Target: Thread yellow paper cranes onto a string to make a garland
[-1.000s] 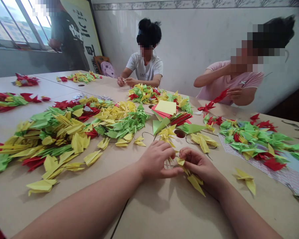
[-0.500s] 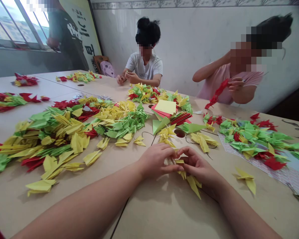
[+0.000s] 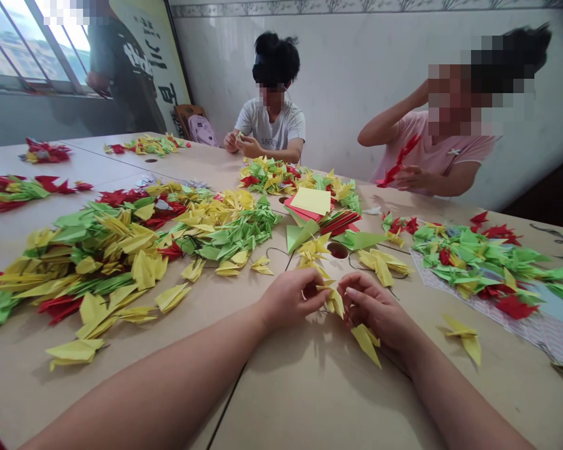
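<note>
My left hand (image 3: 293, 297) pinches a folded yellow paper crane (image 3: 334, 302) between thumb and fingertips, just above the table. Close on its right, my right hand (image 3: 378, 312) has its thumb and fingers curled together; what they grip is too small or hidden to make out. Under the right fingers hangs a second yellow crane (image 3: 366, 344). A dark thread shows beside the right wrist. Just beyond the left hand lies a row of yellow cranes (image 3: 313, 250). More yellow cranes (image 3: 383, 265) with a dark thread lie past the right hand, and a single yellow crane (image 3: 466, 337) rests farther right.
A large heap of yellow, green and red cranes (image 3: 117, 244) covers the table's left side. Square paper sheets (image 3: 311, 201) are stacked ahead, near a round table hole (image 3: 338, 250). Another heap (image 3: 478, 256) sits right. Two people sit opposite, one holding red cranes (image 3: 401, 159); another stands by the window.
My hands have moved slightly apart, and the crane in my left fingers now shows between them. The seated person at right has shifted the red cranes leftward.
</note>
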### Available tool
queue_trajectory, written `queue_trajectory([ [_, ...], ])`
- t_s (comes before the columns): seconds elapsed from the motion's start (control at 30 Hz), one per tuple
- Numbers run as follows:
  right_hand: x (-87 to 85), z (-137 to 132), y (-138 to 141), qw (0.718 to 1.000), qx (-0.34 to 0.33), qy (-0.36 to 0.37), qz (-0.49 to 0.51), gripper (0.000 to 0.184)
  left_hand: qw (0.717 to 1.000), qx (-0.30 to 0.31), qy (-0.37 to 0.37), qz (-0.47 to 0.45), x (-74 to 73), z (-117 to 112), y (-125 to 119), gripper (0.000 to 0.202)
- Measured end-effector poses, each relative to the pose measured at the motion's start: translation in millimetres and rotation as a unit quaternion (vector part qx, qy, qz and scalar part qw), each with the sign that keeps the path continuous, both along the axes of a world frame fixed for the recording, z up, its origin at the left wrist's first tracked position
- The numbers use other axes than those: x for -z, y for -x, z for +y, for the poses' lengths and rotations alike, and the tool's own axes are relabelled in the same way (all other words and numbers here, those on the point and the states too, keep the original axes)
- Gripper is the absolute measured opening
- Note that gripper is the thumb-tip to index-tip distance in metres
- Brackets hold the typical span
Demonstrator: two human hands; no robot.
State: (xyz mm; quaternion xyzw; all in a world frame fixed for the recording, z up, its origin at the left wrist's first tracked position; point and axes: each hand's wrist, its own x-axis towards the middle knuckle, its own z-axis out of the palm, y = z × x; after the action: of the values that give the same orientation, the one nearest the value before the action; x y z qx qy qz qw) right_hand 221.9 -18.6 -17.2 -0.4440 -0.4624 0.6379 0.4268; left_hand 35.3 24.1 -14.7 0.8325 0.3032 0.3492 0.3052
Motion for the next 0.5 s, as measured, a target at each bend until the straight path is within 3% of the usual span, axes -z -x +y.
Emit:
queue_trajectory([
  [0.27,-3.9,-1.4,1.9,0.999,-0.017,-0.011,-0.036,0.034,0.992,-0.043,-0.117,0.027,1.7,-1.4,-1.1,0.016],
  [0.5,-8.1,-4.8,2.6,0.999,-0.027,-0.009,-0.027,0.031,0.994,-0.054,-0.088,0.027,2.1,-2.5,-1.8,0.015],
])
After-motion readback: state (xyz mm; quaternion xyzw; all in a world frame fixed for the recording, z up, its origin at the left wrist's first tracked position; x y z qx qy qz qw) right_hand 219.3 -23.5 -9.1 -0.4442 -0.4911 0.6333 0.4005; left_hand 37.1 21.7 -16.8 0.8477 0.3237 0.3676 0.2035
